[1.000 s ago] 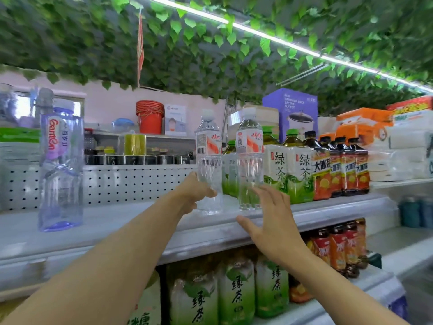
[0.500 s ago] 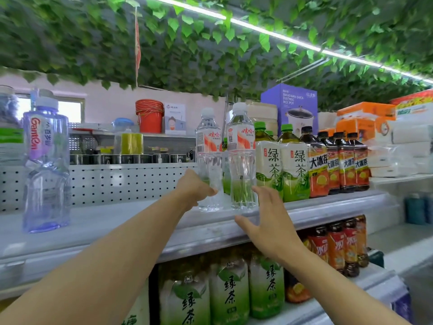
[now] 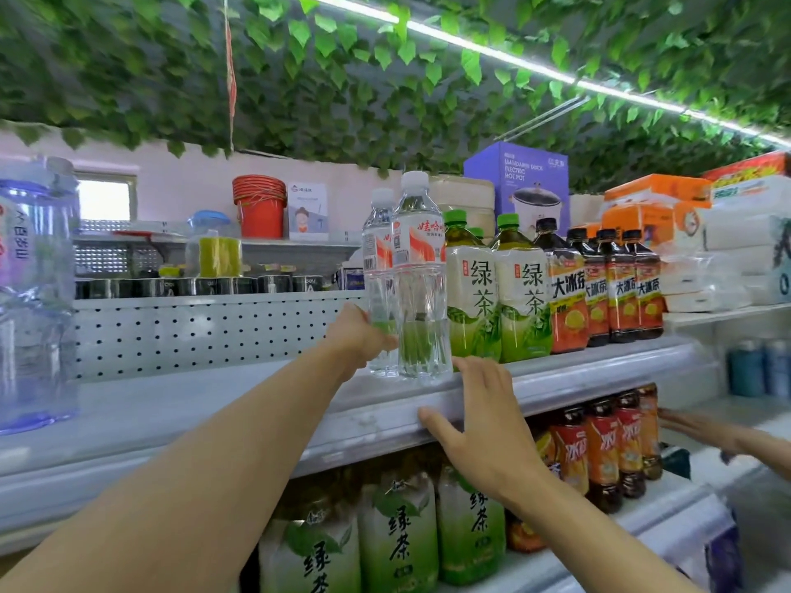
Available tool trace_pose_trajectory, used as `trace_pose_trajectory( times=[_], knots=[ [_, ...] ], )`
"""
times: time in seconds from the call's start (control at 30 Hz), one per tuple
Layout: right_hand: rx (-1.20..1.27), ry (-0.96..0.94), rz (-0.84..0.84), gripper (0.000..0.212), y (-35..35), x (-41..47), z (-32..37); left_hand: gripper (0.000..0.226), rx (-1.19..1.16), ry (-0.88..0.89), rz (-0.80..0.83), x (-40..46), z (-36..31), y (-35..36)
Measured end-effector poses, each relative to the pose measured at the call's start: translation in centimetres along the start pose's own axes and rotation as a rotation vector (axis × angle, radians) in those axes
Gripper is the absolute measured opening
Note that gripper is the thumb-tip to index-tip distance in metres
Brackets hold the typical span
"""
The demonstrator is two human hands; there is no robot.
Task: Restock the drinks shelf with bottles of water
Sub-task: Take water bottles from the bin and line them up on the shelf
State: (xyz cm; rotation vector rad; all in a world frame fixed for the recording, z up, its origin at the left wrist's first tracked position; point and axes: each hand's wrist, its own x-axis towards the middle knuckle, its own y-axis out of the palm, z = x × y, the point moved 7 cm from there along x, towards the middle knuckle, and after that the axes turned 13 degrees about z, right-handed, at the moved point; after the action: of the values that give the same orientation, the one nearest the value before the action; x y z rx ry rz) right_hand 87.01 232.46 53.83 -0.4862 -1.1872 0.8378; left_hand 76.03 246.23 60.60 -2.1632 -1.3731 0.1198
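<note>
Two clear water bottles with red-and-white labels stand on the upper shelf, pressed together beside the green tea bottles. My left hand grips the lower part of the rear water bottle from the left. The front water bottle stands free near the shelf's front edge. Just below its base, my right hand lies open with spread fingers against the shelf's front lip.
A large blue-tinted water bottle stands at the far left of the shelf. Dark iced tea bottles fill the right end. The lower shelf holds more green tea and iced tea. Another person's hand reaches in at the right.
Both water bottles have slid right, up against the green tea. My right hand has dropped from the front bottle to the shelf lip. Another person's hand has appeared at the right.
</note>
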Motion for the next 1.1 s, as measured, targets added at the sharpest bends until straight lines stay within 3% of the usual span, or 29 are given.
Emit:
trace_pose_trajectory(
  times=[0.27, 0.67, 1.1],
  knots=[
    [-0.036, 0.011, 0.025, 0.07, 0.3, -0.1, -0.2, 0.05, 0.037, 0.037, -0.015, -0.3, -0.3, 0.1],
    [-0.045, 0.013, 0.019, 0.069, 0.3, -0.2, 0.0, 0.037, 0.044, 0.053, 0.0, 0.2, 0.0, 0.2],
    [-0.058, 0.008, 0.014, 0.07, 0.2, -0.1, 0.0, 0.041, 0.062, 0.037, 0.037, 1.0, 0.0, 0.7]
  ],
)
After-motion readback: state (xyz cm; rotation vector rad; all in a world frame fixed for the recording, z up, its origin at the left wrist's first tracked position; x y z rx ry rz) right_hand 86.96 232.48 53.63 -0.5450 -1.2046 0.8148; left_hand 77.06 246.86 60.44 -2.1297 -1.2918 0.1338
